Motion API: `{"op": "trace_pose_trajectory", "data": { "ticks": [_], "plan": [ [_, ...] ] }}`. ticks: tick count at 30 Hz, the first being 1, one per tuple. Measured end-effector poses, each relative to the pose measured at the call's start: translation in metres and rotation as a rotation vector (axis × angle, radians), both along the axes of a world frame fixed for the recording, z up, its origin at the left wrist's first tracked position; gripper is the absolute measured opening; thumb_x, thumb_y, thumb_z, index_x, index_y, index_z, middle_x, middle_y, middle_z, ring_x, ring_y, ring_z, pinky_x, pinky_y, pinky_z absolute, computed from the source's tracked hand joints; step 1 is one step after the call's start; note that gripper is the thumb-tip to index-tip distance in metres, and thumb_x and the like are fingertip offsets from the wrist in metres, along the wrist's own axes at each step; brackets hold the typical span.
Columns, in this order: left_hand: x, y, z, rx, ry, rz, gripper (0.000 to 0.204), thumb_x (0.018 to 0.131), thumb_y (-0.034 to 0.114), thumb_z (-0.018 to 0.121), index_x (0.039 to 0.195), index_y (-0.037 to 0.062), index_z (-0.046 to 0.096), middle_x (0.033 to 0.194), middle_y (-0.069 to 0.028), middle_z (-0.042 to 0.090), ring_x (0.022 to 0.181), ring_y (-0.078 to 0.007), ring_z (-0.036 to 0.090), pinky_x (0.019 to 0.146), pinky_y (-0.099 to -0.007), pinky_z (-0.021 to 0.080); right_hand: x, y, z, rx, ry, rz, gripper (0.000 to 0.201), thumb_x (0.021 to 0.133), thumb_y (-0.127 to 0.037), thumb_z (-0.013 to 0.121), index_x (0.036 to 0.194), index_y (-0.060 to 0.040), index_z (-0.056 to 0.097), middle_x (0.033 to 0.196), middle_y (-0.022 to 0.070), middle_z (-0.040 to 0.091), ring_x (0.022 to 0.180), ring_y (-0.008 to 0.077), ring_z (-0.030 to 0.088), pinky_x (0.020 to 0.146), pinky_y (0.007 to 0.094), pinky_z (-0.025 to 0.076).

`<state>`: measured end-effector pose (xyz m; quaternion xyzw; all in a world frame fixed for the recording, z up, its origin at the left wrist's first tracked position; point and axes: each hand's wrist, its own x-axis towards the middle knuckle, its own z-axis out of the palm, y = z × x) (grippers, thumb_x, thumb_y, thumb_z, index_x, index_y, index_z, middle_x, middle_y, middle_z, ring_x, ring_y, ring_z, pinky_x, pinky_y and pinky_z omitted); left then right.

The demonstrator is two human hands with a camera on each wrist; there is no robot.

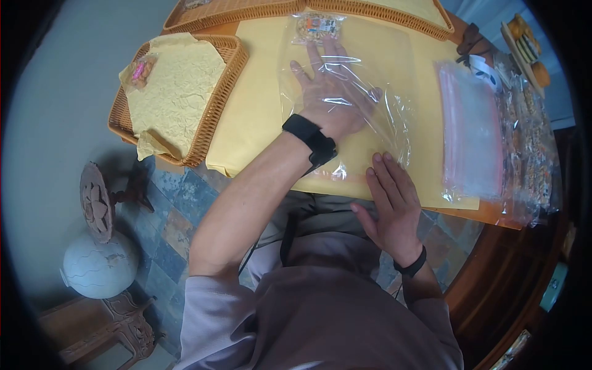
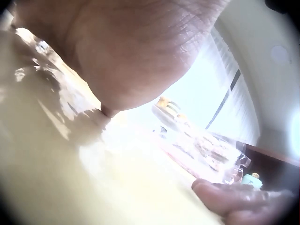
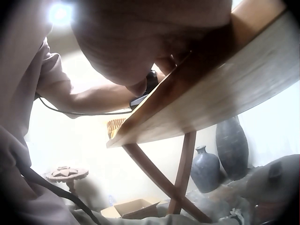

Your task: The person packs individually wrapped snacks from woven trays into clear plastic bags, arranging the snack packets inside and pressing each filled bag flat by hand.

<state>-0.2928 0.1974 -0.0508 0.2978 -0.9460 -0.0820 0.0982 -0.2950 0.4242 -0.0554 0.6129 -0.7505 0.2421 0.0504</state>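
A large clear plastic bag (image 1: 394, 120) lies on the yellow paper (image 1: 259, 80), its film glinting over the left hand (image 1: 336, 102). That hand is spread palm down, fingertips at the lower edge of a small labelled packet (image 1: 317, 28) that shows through the plastic. The right hand (image 1: 393, 206) rests with straight fingers on the near edge of the paper, by the bag's lower right corner. In the left wrist view the left palm (image 2: 136, 51) fills the top, with the right hand (image 2: 239, 201) low at the right. The right hand (image 3: 145, 37) hides its own contact in the right wrist view.
A paper-lined wicker basket (image 1: 219, 98) with a pink-labelled packet (image 1: 140, 73) stands at the left; more baskets line the far edge. On the right lie stacked clear bags (image 1: 472, 132) and filled packets (image 1: 530, 148). A carved stand (image 1: 97, 202) is beside the table.
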Motion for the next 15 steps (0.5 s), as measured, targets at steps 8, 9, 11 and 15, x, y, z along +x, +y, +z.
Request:
{"op": "trace_pose_trajectory", "data": {
  "ticks": [8, 9, 11, 15],
  "plan": [
    [0.032, 0.020, 0.004, -0.089, -0.013, -0.179, 0.083, 0.103, 0.050, 0.044, 0.154, -0.0137, 0.028, 0.165, -0.0341, 0.019, 0.155, -0.0497, 0.015, 0.121, -0.0666, 0.019, 0.005, 0.020, 0.006, -0.154, 0.025, 0.042, 0.052, 0.080, -0.021, 0.081, 0.122, 0.0055, 0.065, 0.135, 0.0241, 0.063, 0.124, 0.0418, 0.062, 0.101, 0.0517, 0.052],
    [0.047, 0.024, 0.005, -0.033, 0.044, -0.247, 0.078, 0.103, 0.044, 0.047, 0.151, -0.0149, 0.031, 0.162, -0.0355, 0.023, 0.153, -0.0507, 0.018, 0.121, -0.0644, 0.021, 0.007, 0.034, 0.002, -0.199, -0.037, 0.129, 0.047, 0.080, -0.018, 0.080, 0.119, 0.0050, 0.065, 0.128, 0.0225, 0.067, 0.118, 0.0421, 0.065, 0.095, 0.0503, 0.054],
    [0.078, 0.039, 0.013, 0.042, 0.091, -0.324, 0.073, 0.103, 0.038, 0.050, 0.148, -0.0161, 0.034, 0.159, -0.0370, 0.028, 0.152, -0.0518, 0.022, 0.122, -0.0622, 0.023, 0.013, 0.055, -0.008, -0.229, -0.114, 0.202, 0.042, 0.081, -0.015, 0.080, 0.116, 0.0045, 0.066, 0.120, 0.0209, 0.070, 0.111, 0.0424, 0.068, 0.088, 0.0488, 0.056],
    [0.133, 0.057, 0.067, 0.486, 0.192, -0.612, 0.044, 0.093, 0.012, 0.068, 0.129, -0.0109, 0.058, 0.137, -0.0328, 0.055, 0.132, -0.0450, 0.054, 0.114, -0.0537, 0.042, 0.017, 0.099, -0.073, 0.072, -0.343, 0.105, 0.033, 0.079, -0.004, 0.075, 0.110, 0.0025, 0.066, 0.092, 0.0162, 0.069, 0.082, 0.0364, 0.069, 0.065, 0.0425, 0.055]
  ]
}}
